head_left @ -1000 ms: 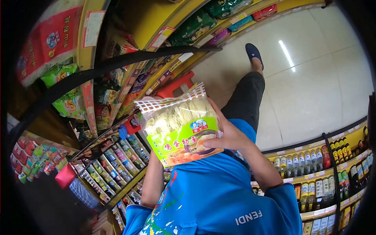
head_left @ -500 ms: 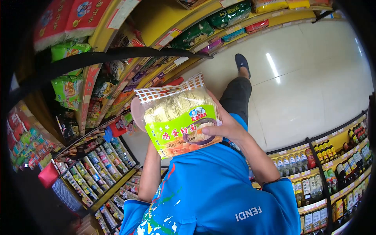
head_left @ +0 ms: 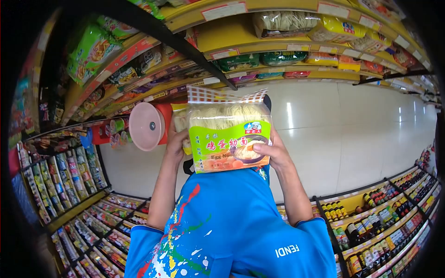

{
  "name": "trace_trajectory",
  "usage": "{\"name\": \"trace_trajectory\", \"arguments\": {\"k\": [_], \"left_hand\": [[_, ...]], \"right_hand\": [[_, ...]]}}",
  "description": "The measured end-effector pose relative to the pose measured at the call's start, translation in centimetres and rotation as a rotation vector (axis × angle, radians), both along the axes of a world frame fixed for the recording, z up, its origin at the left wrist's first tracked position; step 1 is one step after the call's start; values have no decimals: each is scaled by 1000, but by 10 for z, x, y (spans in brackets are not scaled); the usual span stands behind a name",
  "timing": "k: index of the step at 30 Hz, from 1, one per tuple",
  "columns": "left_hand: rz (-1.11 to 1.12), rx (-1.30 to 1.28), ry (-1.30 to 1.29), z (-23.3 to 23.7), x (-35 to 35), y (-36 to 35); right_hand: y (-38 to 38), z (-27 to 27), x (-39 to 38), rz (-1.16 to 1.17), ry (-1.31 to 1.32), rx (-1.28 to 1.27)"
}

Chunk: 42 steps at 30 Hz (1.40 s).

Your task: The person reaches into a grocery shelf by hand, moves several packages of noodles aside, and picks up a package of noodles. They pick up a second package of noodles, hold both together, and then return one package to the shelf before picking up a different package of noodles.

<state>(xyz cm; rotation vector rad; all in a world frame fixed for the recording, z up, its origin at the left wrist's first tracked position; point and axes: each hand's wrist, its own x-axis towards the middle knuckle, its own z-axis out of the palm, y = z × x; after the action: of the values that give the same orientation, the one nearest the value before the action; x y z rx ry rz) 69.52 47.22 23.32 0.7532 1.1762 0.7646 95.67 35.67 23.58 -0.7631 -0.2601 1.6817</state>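
A clear bag of egg noodles (head_left: 229, 134) with a green and orange label and a checked top edge is held upright in front of my chest. My right hand (head_left: 278, 150) grips its right side, thumb pressed on the printed bowl. Behind it, at the left, a second noodle pack (head_left: 180, 113) with yellow printing shows in part. My left hand (head_left: 177, 142) is closed round that pack's side, with its fingers mostly hidden behind the packs.
Ahead, a curved yellow shelf (head_left: 227, 34) carries bagged noodles (head_left: 287, 22). A pink basin (head_left: 146, 126) stands left of my hands beside a red object. Racks of packets (head_left: 69, 171) line the left, and bottle shelves (head_left: 371, 227) the right. Pale tiled floor (head_left: 315, 134) lies between.
My view has turned and the egg noodle bag is now straighter. The second pack and my left hand have come into sight on the left, and the basin shows more fully.
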Motion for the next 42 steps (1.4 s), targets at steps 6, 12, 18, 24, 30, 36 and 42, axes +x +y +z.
{"name": "trace_trajectory", "arguments": {"k": [6, 12, 18, 24, 30, 36, 42], "left_hand": [[132, 58, -27, 20, -17, -2], [221, 67, -79, 14, -43, -10], [299, 120, -83, 24, -50, -15], [247, 181, -136, 30, -62, -13], [287, 288, -198, 47, -57, -15], [289, 222, -229, 39, -60, -19], [287, 131, -277, 34, -55, -24]], "right_hand": [[8, 18, 9, 21, -114, -14], [4, 19, 12, -19, -250, -35], [-9, 12, 13, -78, -338, -42], [-22, -7, 28, -95, -282, -47], [-17, 2, 34, -116, -359, -45], [-12, 12, 30, -83, -334, -67], [-14, 14, 32, -96, -339, -94]]}}
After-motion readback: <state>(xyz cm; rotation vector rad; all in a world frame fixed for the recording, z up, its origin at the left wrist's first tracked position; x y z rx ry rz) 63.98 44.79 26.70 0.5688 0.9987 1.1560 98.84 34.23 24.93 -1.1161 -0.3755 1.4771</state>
